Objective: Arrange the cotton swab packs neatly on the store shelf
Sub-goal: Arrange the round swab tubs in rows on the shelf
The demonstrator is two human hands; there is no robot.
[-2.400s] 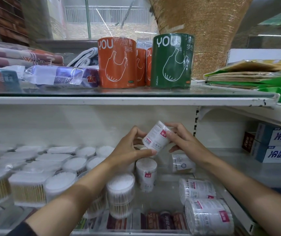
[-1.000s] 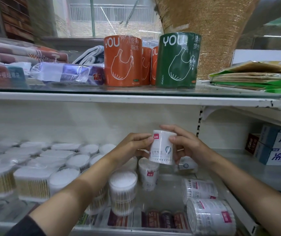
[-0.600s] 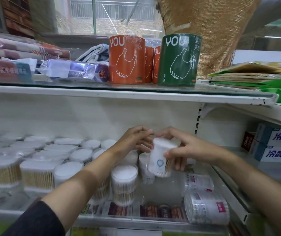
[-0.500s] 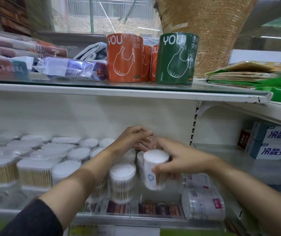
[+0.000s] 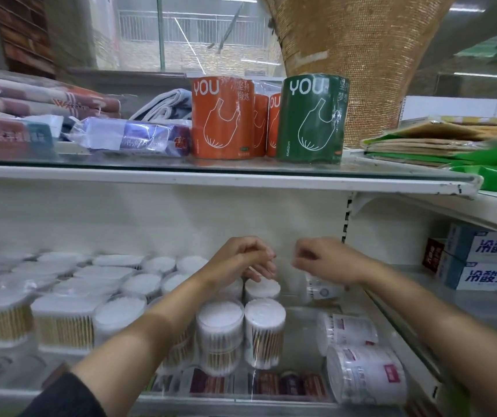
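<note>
Two round clear tubs of white-tipped cotton swabs [image 5: 242,332] stand upright, side by side, at the front of my white lower shelf [image 5: 361,302]. My left hand [image 5: 241,260] hangs above the rear tubs, fingers loosely curled, holding nothing. My right hand [image 5: 328,260] is blurred; I cannot tell its grip.

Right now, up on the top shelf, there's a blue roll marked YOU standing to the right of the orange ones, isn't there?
Not quite: that roll is green, not blue. The head view shows it marked YOU, standing on the top shelf to the right of the orange rolls.
</note>
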